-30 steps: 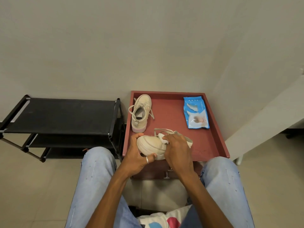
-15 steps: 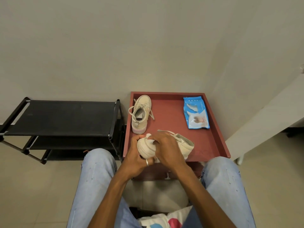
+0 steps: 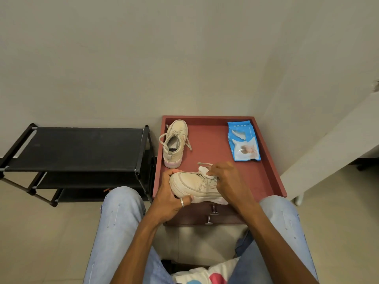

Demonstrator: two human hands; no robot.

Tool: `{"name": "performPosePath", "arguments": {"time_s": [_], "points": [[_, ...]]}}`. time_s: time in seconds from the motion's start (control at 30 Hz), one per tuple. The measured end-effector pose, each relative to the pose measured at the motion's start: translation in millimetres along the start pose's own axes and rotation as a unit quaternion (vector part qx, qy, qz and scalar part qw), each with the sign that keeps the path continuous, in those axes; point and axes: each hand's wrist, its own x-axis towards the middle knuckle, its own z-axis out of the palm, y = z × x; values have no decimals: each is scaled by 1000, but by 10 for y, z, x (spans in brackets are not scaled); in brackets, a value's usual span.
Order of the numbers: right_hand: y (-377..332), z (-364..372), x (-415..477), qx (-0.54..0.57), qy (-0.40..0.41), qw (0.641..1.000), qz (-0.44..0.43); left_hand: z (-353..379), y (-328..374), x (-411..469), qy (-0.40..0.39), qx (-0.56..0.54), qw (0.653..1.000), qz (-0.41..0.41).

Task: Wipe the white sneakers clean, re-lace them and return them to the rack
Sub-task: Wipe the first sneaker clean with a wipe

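Note:
My left hand (image 3: pixel 171 198) grips the toe end of a white sneaker (image 3: pixel 192 186) held on its side over the front of the red table (image 3: pixel 268 181). My right hand (image 3: pixel 229 182) presses a crumpled white wipe (image 3: pixel 206 172) against the sneaker's lace area, covering its heel half. The second white sneaker (image 3: pixel 174 143) stands upright at the table's back left, laces loose. The black shoe rack (image 3: pixel 75 148) stands left of the table with bare shelves.
A blue pack of wet wipes (image 3: pixel 244 141) lies at the table's back right. Drawer knobs (image 3: pixel 212 214) stick out below the table front. My knees in light jeans flank the table. A wall rises close behind, and a white panel stands at right.
My right hand with the wipe slid from the toe back toward the laces. The sneaker's toe, covered half a second ago, shows again. The left hand keeps its grip.

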Motion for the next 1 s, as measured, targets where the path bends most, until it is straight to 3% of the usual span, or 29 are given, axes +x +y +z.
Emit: {"name": "performPosePath", "arguments": {"time_s": [0.07, 0.17, 0.23, 0.3, 0.43, 0.63, 0.9, 1.0], "points": [[56, 33, -56, 46, 52, 997, 28, 1, -12, -3, 1, -1, 1000, -1], [184, -31, -163, 145, 140, 970, 135, 0, -32, 15, 5, 2, 1000, -3], [230, -121, -210, 151, 181, 953, 190, 1, -44, 31, 9, 4, 1000, -4], [232, -160, -236, 129, 203, 953, 184, 3, -45, 42, 8, 2, 1000, -5], [138, -56, -278, 70, 128, 983, 110, 6, -47, 35, 6, -7, 1000, -8], [387, -97, -366, 9, 5, 976, 219, -15, -52, 27, 0, -5, 1000, -12], [392, -114, -240, 33, 101, 943, 315, -18, -26, 12, -1, -2, 1000, -14], [409, -22, -165, 63, 95, 929, 352, -9, 5, 5, -3, -6, 1000, -13]]}}
